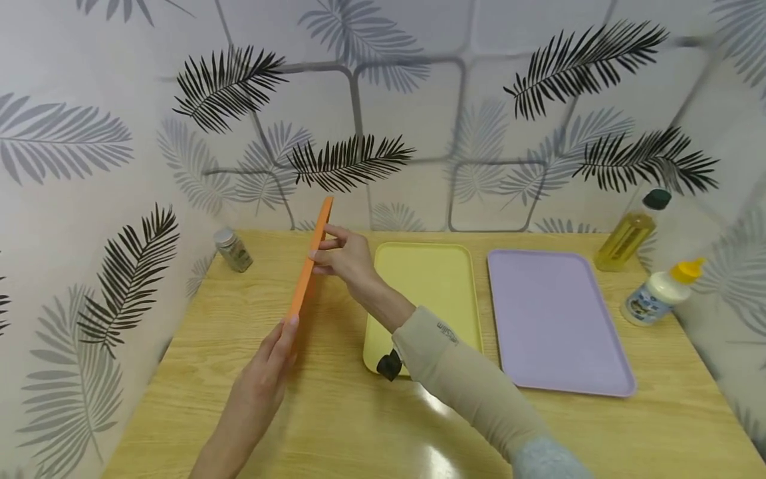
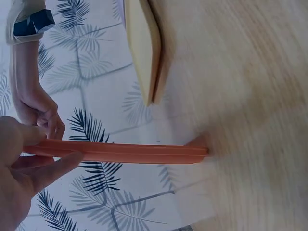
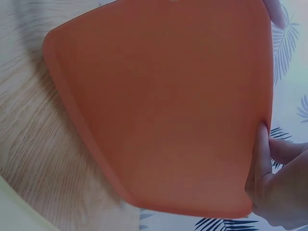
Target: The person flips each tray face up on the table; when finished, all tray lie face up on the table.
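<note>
An orange tray (image 1: 307, 266) stands on edge at the left part of the table, seen nearly edge-on in the head view. Its broad face fills the right wrist view (image 3: 163, 106). My left hand (image 1: 263, 376) grips its near end, thumb on one side and fingers on the other, as the left wrist view shows along the tray's rim (image 2: 144, 152). Farther along the upper edge, my right hand (image 1: 349, 256) pinches the rim between thumb and fingers. Beside the right forearm lies a yellow tray (image 1: 425, 279), partly hidden by that arm.
A lilac tray (image 1: 556, 319) lies to the right of the yellow one. Behind it stand an oil bottle (image 1: 627, 236) and a white glue bottle (image 1: 655, 298) with a yellow cap. A small spice jar (image 1: 233, 251) sits at the back left, near the patterned wall (image 1: 407, 120).
</note>
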Action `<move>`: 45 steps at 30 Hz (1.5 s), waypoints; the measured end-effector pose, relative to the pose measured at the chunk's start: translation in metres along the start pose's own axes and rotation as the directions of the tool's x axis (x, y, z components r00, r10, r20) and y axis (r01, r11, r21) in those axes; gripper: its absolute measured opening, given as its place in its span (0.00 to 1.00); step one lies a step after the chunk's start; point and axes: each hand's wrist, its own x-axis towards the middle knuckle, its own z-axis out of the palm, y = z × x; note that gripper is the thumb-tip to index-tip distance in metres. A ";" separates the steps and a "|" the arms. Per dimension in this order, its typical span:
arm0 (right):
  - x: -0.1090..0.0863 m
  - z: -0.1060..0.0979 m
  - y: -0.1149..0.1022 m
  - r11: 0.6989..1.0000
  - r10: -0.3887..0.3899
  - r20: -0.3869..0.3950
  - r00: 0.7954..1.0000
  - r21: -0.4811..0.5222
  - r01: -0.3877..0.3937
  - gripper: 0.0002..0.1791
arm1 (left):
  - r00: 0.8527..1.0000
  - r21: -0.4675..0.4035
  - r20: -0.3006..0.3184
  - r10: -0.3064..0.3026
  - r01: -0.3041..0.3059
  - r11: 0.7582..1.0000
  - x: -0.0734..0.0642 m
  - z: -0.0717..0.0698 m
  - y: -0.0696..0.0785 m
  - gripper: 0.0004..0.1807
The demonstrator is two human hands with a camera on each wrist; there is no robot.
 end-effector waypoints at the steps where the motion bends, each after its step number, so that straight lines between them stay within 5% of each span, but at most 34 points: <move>1: 0.000 0.002 -0.001 1.000 -0.003 -0.002 1.000 0.004 0.003 0.35 | 1.000 0.005 -0.017 0.006 -0.006 1.000 0.001 -0.001 0.001 0.28; 11: 0.000 0.012 -0.010 1.000 0.013 0.000 1.000 0.028 -0.013 0.35 | 0.970 0.011 -0.235 0.062 -0.061 0.998 0.017 -0.008 0.008 0.22; 20: 0.004 0.014 -0.009 0.999 0.032 0.027 0.999 0.023 -0.032 0.34 | 0.962 -0.084 -0.272 -0.035 0.013 0.996 0.021 -0.008 0.014 0.15; 25: 0.004 0.012 -0.005 0.999 0.012 0.112 0.994 -0.039 -0.007 0.28 | 0.955 -0.066 -0.291 -0.061 0.044 0.997 0.021 -0.010 0.015 0.24; 29: 0.006 -0.001 0.019 0.976 0.021 0.119 0.993 -0.219 0.006 0.24 | 0.953 -0.050 -0.294 -0.069 0.056 0.997 0.022 -0.012 0.014 0.29; 34: 0.008 -0.027 0.075 0.887 0.158 0.131 0.979 -0.454 -0.082 0.26 | 0.951 -0.051 -0.289 -0.114 0.103 0.993 0.021 -0.015 0.013 0.25; 38: 0.006 -0.037 0.107 0.871 0.259 0.139 0.956 -0.461 -0.169 0.29 | 0.946 -0.074 -0.280 -0.165 0.150 0.986 0.020 -0.018 0.012 0.22; 45: 0.006 -0.033 0.118 0.887 0.267 0.146 0.952 -0.423 -0.184 0.29 | 0.919 -0.126 -0.301 -0.253 0.225 0.966 0.022 -0.022 0.005 0.21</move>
